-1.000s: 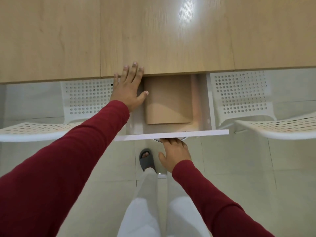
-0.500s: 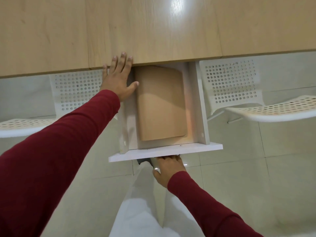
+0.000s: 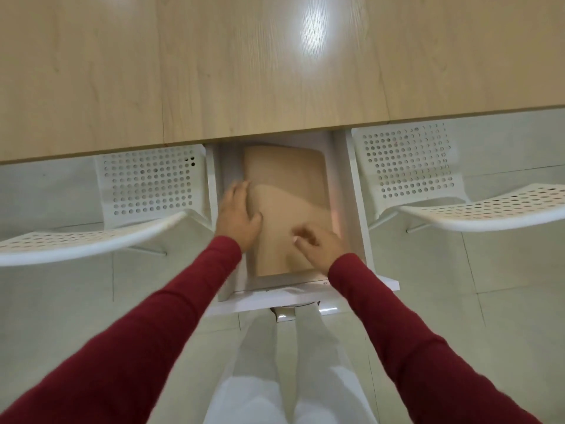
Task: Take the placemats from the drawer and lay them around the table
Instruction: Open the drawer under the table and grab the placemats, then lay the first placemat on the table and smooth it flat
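Observation:
A white drawer [image 3: 356, 191] stands pulled out from under the wooden table [image 3: 244, 62]. Inside lies a stack of tan placemats [image 3: 287, 172]. My left hand [image 3: 237, 217] grips the left edge of the top placemat, thumb on top, and that edge is lifted and curved upward. My right hand [image 3: 319, 244] rests on the near right part of the stack with fingers loosely curled; the blur hides whether it pinches a mat. Both arms wear dark red sleeves.
Two white perforated chairs flank the drawer, the left chair [image 3: 143, 191] and the right chair [image 3: 428, 179], their seats pushed toward the table. The drawer's front panel [image 3: 275, 302] sits just above my legs. Pale floor tiles lie below.
My left hand left the table edge and took hold of the top placemat. My right hand let go of the drawer handle and came onto the stack. The drawer is pulled out farther.

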